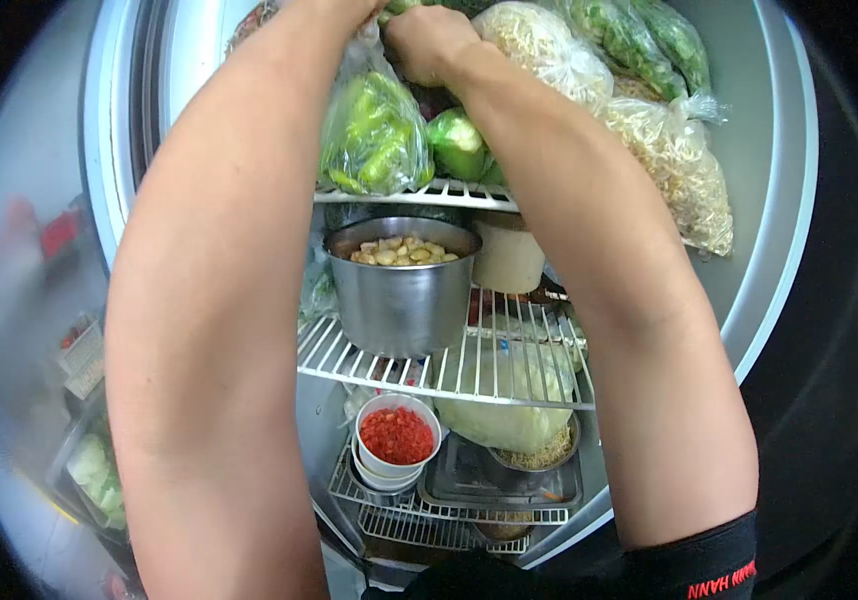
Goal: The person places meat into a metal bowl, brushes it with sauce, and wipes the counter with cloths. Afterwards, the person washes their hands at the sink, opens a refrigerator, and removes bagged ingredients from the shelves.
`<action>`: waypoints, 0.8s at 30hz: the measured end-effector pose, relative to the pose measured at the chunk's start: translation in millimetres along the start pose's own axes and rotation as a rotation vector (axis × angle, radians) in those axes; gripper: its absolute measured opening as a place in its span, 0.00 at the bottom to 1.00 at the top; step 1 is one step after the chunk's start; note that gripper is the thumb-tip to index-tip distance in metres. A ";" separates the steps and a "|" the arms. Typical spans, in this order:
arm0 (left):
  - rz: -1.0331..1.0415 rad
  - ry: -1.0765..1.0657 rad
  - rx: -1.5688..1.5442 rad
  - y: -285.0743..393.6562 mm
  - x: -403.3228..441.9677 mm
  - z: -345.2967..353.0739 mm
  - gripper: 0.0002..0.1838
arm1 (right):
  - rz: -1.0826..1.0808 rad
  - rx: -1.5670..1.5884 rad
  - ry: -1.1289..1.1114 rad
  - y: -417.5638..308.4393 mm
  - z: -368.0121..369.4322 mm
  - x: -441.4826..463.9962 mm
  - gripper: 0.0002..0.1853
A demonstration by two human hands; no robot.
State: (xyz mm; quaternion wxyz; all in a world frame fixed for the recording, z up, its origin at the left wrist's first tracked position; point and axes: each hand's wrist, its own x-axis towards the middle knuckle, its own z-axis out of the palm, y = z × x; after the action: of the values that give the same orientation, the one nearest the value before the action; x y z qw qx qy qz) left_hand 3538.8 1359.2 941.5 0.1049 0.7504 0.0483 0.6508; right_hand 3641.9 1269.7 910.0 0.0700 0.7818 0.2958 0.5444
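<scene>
Both my arms reach up to the top shelf of an upright fridge. My left hand (349, 8) is mostly cut off by the upper edge. The drawn-up neck of a clear plastic bag of green peppers (374, 135) runs up into it, and the bag's bottom touches the shelf. Beside it my right hand (429, 42) is closed, its fingertips turned away and hidden. Dark produce lies just below that hand, and another bagged green vegetable (459, 145) sits under my right wrist.
Bags of bean sprouts (674, 165) and leafy greens (629, 40) fill the shelf's right side. Below stand a steel pot (404, 300) of pale chunks and a beige tub (509, 255). Lower are stacked white bowls (389, 468) with chopped red pieces, and a large pale bag (509, 400).
</scene>
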 end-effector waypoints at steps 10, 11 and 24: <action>-0.074 0.027 -0.056 3.2 -2.0 -5.6 0.28 | 0.097 -0.087 -0.059 1.1 -29.1 -13.4 0.15; -0.062 0.052 -0.064 2.7 -3.4 -4.1 0.29 | 0.098 -0.087 -0.060 1.5 -29.2 -14.1 0.15; -0.091 -0.105 -0.045 6.0 -1.2 0.2 0.23 | -0.067 0.354 -0.359 -59.9 -124.5 -104.9 0.43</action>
State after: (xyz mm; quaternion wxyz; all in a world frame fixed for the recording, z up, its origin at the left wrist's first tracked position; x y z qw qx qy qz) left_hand 3538.4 1353.0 941.6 0.1538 0.7780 0.0621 0.6059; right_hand 3483.2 1235.5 848.8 0.0012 0.8556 0.3953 0.3340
